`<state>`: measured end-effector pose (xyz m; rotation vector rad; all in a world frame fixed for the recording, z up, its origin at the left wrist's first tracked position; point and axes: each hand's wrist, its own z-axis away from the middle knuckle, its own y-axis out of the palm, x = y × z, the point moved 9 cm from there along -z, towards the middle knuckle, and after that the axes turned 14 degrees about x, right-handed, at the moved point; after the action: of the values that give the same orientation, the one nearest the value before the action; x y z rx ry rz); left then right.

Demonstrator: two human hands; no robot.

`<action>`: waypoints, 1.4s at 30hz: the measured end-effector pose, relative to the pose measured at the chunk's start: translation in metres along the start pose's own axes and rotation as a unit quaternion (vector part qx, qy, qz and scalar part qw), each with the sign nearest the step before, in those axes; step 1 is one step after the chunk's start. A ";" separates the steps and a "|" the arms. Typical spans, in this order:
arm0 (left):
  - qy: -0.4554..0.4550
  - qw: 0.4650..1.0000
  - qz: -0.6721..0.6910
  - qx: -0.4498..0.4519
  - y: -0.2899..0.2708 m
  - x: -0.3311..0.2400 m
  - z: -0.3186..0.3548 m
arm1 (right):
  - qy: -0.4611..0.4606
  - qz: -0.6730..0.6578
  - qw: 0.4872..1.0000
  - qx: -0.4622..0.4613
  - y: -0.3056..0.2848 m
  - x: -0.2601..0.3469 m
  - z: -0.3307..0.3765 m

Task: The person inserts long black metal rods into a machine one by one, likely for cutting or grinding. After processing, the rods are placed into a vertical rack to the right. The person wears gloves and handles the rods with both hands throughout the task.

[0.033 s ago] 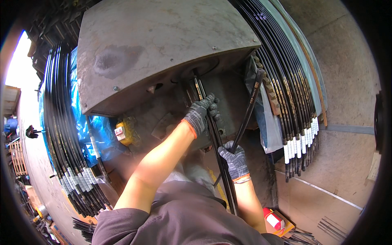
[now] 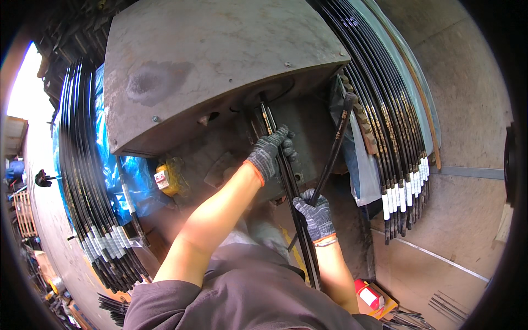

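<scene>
My left hand (image 2: 270, 149), in a grey knit glove with an orange cuff, is closed around a long black rod (image 2: 291, 190) below a grey metal machine housing (image 2: 220, 44). The rod's upper end reaches into a round opening under the housing's front edge, and its lower part runs down beside my body. Lower and to the right, my right hand (image 2: 317, 216), in a matching glove, is wrapped around a second black rod (image 2: 334, 146). That one slants up to the right, with light markings near its top. Whether my right fingers also touch the first rod is hidden.
Black rods with white bands stand in rows at the left (image 2: 74, 165) and the right (image 2: 393, 137). A notched wooden rack (image 2: 363, 124) is beside the right row. Lower right lies a red cylinder (image 2: 369, 295). Near the blue sheeting sits a yellow switch box (image 2: 170, 179).
</scene>
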<state>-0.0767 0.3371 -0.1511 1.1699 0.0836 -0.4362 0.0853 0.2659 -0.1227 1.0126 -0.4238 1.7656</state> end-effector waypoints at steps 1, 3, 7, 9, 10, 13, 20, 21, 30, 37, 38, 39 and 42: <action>-0.010 1.000 0.004 -0.002 -0.001 0.003 0.001 | 0.012 0.020 1.000 -0.001 0.000 -0.001 0.000; -0.029 0.999 0.012 -0.003 0.001 0.005 0.004 | 0.025 0.089 0.995 0.047 -0.005 -0.008 0.005; -0.057 0.998 -0.002 0.005 0.005 0.002 0.002 | 0.110 0.102 0.981 0.123 -0.025 -0.053 0.041; -0.050 0.998 -0.007 0.021 0.001 -0.003 -0.006 | 0.111 0.081 0.977 0.161 -0.023 -0.060 0.057; -0.017 1.000 0.001 0.016 0.004 -0.007 -0.005 | 0.112 0.069 0.975 0.178 -0.020 -0.061 0.061; -0.009 0.999 0.027 0.030 0.006 -0.006 -0.010 | 0.082 0.015 0.979 0.188 -0.010 -0.045 0.068; -0.013 1.000 0.007 -0.011 0.006 -0.017 -0.014 | 0.071 -0.002 0.988 0.136 -0.027 -0.054 0.060; -0.021 1.000 0.017 -0.001 0.007 -0.018 -0.017 | 0.070 -0.003 0.989 0.127 -0.028 -0.053 0.059; -0.016 0.999 0.007 0.028 0.004 -0.031 -0.031 | 0.042 0.004 0.992 0.122 -0.016 -0.031 0.050; -0.005 0.999 0.023 0.032 0.006 -0.032 -0.034 | 0.034 0.010 0.996 0.085 -0.022 -0.019 0.050; -0.002 0.999 0.025 0.033 0.006 -0.032 -0.035 | 0.036 0.008 0.997 0.073 -0.024 -0.018 0.050; -0.003 0.999 0.028 0.035 0.005 -0.032 -0.036 | 0.037 0.013 0.997 0.064 -0.025 -0.015 0.051; -0.008 0.999 0.035 0.036 0.004 -0.031 -0.039 | 0.036 0.014 0.998 0.045 -0.029 -0.011 0.051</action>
<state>-0.0973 0.3820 -0.1544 1.2369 0.0132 -0.3896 0.1343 0.2366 -0.1067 1.0061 -0.3185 1.8548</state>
